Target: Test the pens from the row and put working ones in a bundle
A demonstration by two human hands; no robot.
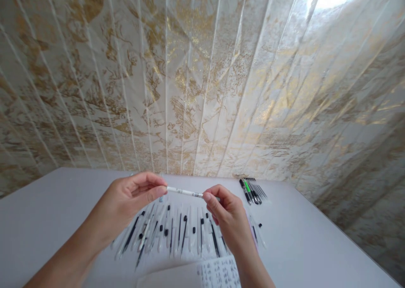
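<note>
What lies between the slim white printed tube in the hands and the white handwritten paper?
In the head view, a spread of clear plastic barrels, small black caps and thin dark refills lies between the tube and the paper.

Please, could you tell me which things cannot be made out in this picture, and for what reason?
All in the head view:
White pen: its ends are hidden by the left hand and the right hand; its print is too small to read.
Paper: cut off by the bottom edge; its writing is too blurred to read.
Pen parts: some are partly hidden behind the right hand.
</note>
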